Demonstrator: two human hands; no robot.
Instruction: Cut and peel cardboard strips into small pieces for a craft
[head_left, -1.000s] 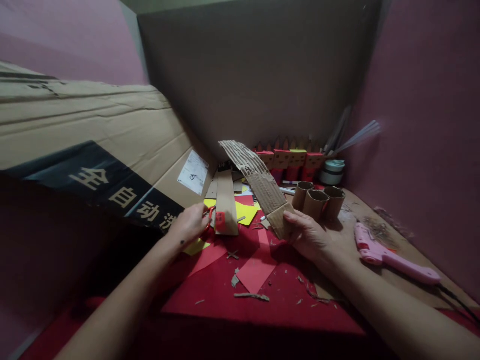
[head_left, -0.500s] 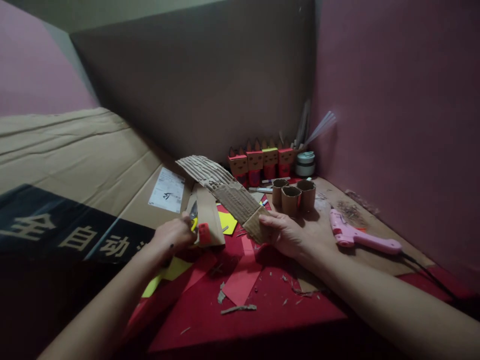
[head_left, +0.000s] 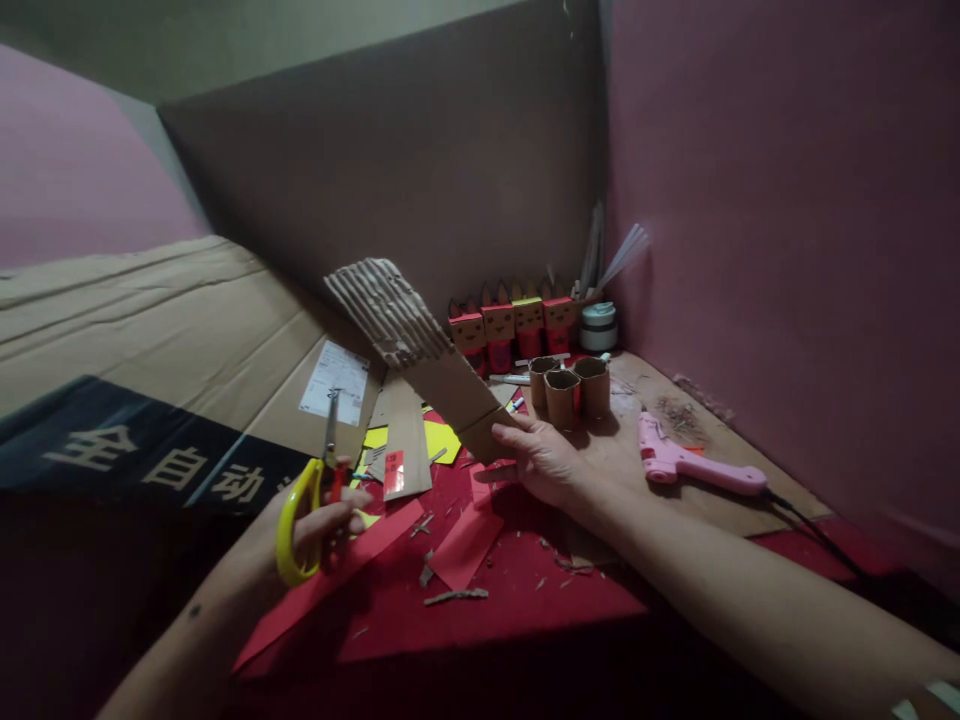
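My left hand (head_left: 322, 525) is closed around the yellow-handled scissors (head_left: 301, 520), whose blades point up in front of the big cardboard box. Between the thumb and fingers of my right hand (head_left: 541, 458) is the lower end of a strip of corrugated cardboard (head_left: 442, 375). The strip slants up to the left, its ridges bare at the far end and its near part smooth. Below the strip, red paper pieces (head_left: 466, 548) lie on the red table cover (head_left: 525, 610) among cardboard scraps. A flat cardboard piece with a red label (head_left: 406, 440) lies between my hands.
A large cardboard box (head_left: 202, 330) fills the left side. Three cardboard tubes (head_left: 562, 400) stand right of centre, with several red-and-brown cardboard figures (head_left: 514, 330) behind them. A pink glue gun (head_left: 701, 462) with a black cord lies at right. A round lidded container (head_left: 598, 327) stands at the back.
My left hand has lifted the scissors off the table area and brought them nearer, blades up. The cardboard strip in my right hand has turned and its far end has risen.
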